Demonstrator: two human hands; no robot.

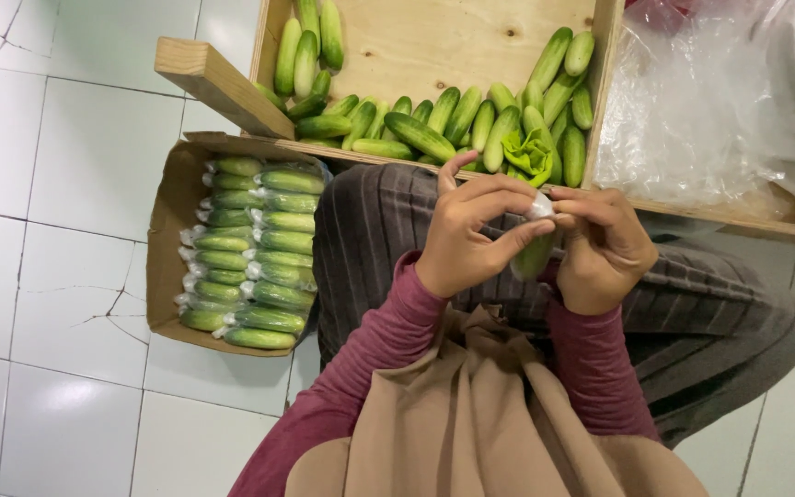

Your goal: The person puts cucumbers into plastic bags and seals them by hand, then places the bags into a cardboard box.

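Observation:
My left hand [474, 235] and my right hand [605, 247] meet above my lap, both gripping one green cucumber [534, 257] in clear plastic wrap. The fingertips of both hands pinch the bunched white end of the wrap [540, 207] at the cucumber's top. Most of the cucumber is hidden between my palms. Just beyond my hands stands a wooden crate [434, 46] with several loose unwrapped cucumbers [420, 136] lying along its near side.
A cardboard box [166, 239] on the white tiled floor at my left holds two rows of wrapped cucumbers [273, 244]. A heap of clear plastic bags [720, 101] lies at the upper right. A green band bundle [531, 152] rests among the crate's cucumbers.

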